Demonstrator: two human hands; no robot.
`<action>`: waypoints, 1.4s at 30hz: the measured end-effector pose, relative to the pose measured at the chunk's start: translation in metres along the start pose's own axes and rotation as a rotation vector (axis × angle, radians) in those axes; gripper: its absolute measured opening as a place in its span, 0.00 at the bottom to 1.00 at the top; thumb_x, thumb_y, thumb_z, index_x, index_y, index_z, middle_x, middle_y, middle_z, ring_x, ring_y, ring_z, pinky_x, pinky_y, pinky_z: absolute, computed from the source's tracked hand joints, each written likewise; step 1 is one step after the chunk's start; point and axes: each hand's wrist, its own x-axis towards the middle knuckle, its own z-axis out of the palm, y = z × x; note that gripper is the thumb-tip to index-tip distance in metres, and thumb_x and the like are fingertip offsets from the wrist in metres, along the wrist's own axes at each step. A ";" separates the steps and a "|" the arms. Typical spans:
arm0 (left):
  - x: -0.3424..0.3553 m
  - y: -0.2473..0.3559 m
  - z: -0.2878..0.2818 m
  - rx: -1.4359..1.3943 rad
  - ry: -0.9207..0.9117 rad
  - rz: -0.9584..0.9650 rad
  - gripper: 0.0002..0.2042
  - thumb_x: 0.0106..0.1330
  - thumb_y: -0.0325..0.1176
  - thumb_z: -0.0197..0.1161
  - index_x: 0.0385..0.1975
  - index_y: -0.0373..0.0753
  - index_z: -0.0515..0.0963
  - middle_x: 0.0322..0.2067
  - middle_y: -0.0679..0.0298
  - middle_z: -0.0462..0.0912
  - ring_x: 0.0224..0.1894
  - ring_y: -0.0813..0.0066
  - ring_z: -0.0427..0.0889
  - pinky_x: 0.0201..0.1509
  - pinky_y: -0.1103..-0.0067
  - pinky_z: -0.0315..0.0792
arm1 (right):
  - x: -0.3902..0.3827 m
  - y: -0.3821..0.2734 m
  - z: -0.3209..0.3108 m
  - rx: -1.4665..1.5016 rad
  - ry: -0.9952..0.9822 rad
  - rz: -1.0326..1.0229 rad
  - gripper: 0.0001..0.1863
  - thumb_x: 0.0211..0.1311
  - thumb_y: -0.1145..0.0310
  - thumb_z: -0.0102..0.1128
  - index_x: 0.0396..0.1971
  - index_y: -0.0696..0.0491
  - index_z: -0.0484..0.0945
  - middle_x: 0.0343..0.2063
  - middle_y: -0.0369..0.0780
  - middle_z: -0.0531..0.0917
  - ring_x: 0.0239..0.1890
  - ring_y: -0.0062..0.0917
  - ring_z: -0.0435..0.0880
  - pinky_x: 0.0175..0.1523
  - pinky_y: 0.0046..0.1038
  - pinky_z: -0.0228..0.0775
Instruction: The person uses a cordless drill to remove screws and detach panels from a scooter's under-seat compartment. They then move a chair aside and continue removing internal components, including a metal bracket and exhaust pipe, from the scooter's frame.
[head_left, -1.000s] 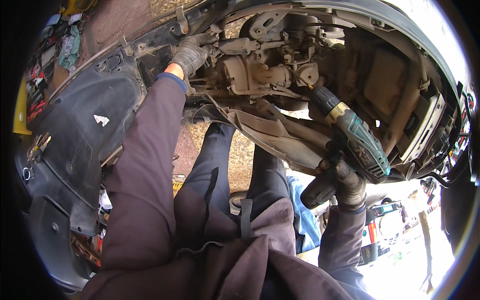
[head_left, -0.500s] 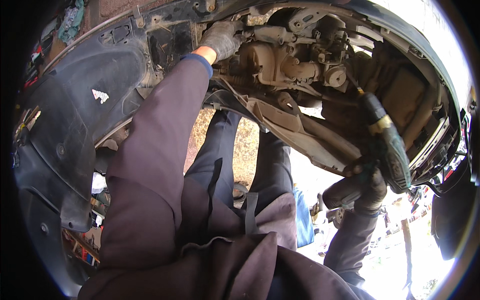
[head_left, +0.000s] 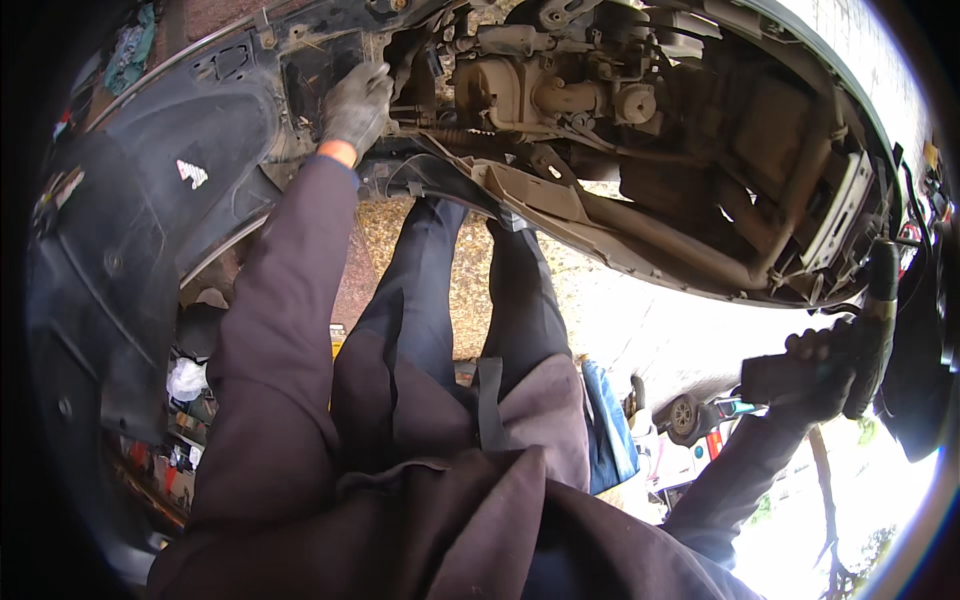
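"At six o'clock, what lies nearest?"

"A brown jacket, with its wearer's dark trouser legs running up from it toward twelve."

"And toward eleven?"

"The person's left hand, in a grey glove. Its fingers are bent and close together, by the edge of a dark recess. Whether they touch it, or pinch something small, cannot be told."

"What about the other side?"

"The right hand is between three and four, dark in shadow, with its fingers wrapped round the grip of a power drill. So the drill is at three o'clock, nose up toward twelve, apart from the dusty machinery."

"Where does that machinery sit?"

"Between twelve and one: housings and tubes crowded together. A thick brown pipe slants down toward two or three. Between nine and ten spreads a black panel, bearing a small pale sticker."

"And farther off?"

"A blue cloth between four and five, a dark wheel at four, a white bundle between eight and nine, and a teal cloth at ten."
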 end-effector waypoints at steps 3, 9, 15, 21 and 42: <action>-0.045 -0.030 -0.011 -0.251 0.027 -0.098 0.09 0.65 0.30 0.60 0.43 0.37 0.78 0.33 0.66 0.82 0.36 0.81 0.78 0.43 0.82 0.73 | 0.006 -0.010 -0.047 0.167 0.082 -0.028 0.29 0.56 0.55 0.60 0.52 0.55 0.62 0.33 0.38 0.68 0.38 0.28 0.70 0.44 0.34 0.67; -0.161 -0.091 -0.024 -0.420 -0.017 -0.314 0.09 0.65 0.28 0.59 0.44 0.34 0.77 0.36 0.64 0.81 0.37 0.79 0.77 0.43 0.80 0.73 | 0.026 -0.004 -0.099 0.594 0.009 -0.016 0.33 0.56 0.59 0.60 0.57 0.61 0.63 0.34 0.39 0.68 0.36 0.28 0.69 0.45 0.32 0.67; -0.230 -0.115 -0.019 -1.126 0.335 -0.829 0.11 0.62 0.24 0.59 0.43 0.28 0.76 0.40 0.58 0.80 0.42 0.66 0.78 0.50 0.73 0.72 | 0.043 -0.030 -0.162 0.196 0.244 0.063 0.23 0.66 0.58 0.53 0.55 0.58 0.70 0.44 0.48 0.80 0.44 0.35 0.80 0.52 0.38 0.74; -0.275 -0.129 0.003 -1.205 0.264 -0.846 0.12 0.64 0.27 0.58 0.45 0.29 0.76 0.39 0.57 0.80 0.43 0.67 0.78 0.49 0.73 0.72 | 0.051 -0.039 -0.169 0.044 0.210 0.114 0.24 0.67 0.59 0.53 0.59 0.55 0.69 0.49 0.45 0.79 0.47 0.35 0.80 0.54 0.38 0.73; -0.378 -0.203 0.068 -0.978 0.240 -0.989 0.12 0.65 0.22 0.58 0.48 0.31 0.76 0.45 0.59 0.78 0.47 0.72 0.74 0.47 0.73 0.74 | 0.029 -0.040 -0.119 -1.371 0.979 0.053 0.23 0.64 0.57 0.60 0.48 0.63 0.75 0.37 0.42 0.79 0.32 0.26 0.79 0.37 0.27 0.75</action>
